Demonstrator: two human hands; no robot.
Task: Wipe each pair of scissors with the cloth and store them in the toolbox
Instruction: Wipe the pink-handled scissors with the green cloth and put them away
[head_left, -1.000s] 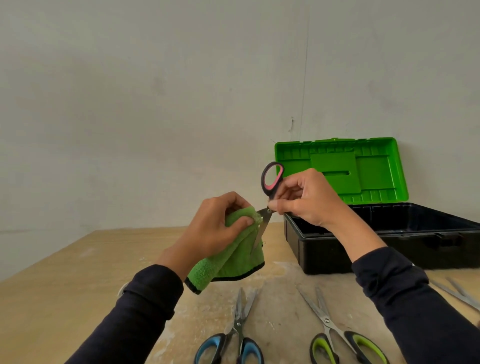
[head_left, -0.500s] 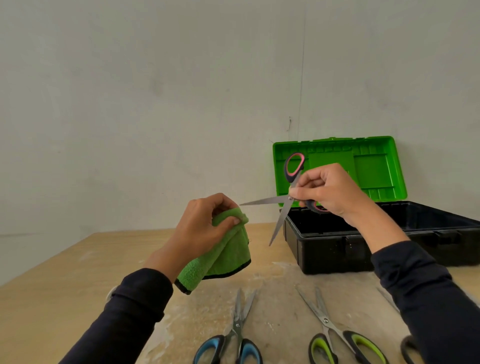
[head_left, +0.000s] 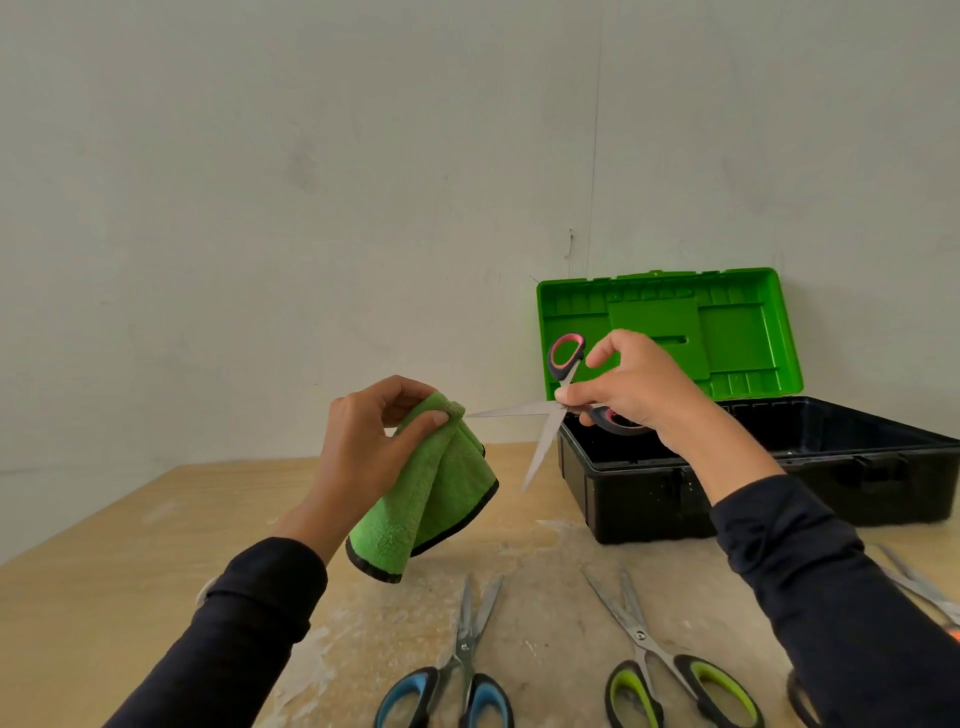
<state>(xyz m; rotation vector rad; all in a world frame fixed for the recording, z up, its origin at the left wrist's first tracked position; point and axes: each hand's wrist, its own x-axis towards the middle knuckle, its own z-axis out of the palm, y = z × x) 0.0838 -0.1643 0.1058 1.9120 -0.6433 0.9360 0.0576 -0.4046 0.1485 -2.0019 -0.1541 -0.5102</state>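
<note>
My left hand (head_left: 374, 441) pinches a folded green cloth (head_left: 426, 499) with a black hem, held above the table. My right hand (head_left: 636, 389) grips the pink-handled scissors (head_left: 545, 421) near the pivot, blades spread wide; one blade tip points at the cloth and nearly touches it, the other points down. Behind stands the toolbox (head_left: 649, 488), a black tub with its green lid (head_left: 727, 332) raised. On the table lie blue-handled scissors (head_left: 462, 670) and lime-handled scissors (head_left: 660, 660).
More scissors blades (head_left: 914, 582) show at the right edge, partly hidden by my right sleeve. A dark handle (head_left: 800, 701) peeks out at bottom right. The wooden table (head_left: 130, 545) meets a pale wall behind.
The scissors came out of the cloth and were opened wide in my right hand. The cloth has been shifted in my left hand's fingers and now hangs more loosely.
</note>
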